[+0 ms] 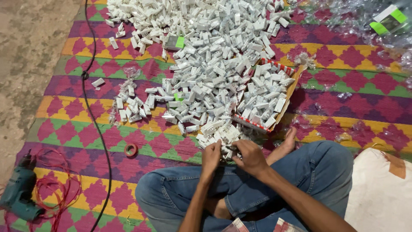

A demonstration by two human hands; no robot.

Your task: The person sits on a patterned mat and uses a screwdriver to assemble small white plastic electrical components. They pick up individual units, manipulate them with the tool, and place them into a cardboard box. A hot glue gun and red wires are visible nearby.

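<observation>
Pinching one small white part (225, 150) between them, left hand (211, 157) and right hand (250, 157) met at the pile's (214, 77) near edge.

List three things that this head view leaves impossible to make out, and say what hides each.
- What the left hand and right hand pinch: covered by fingers, too small.
- Green drill: its front is cut by the left edge.
- Clear bags, top right: contents blurred by glare.
</observation>
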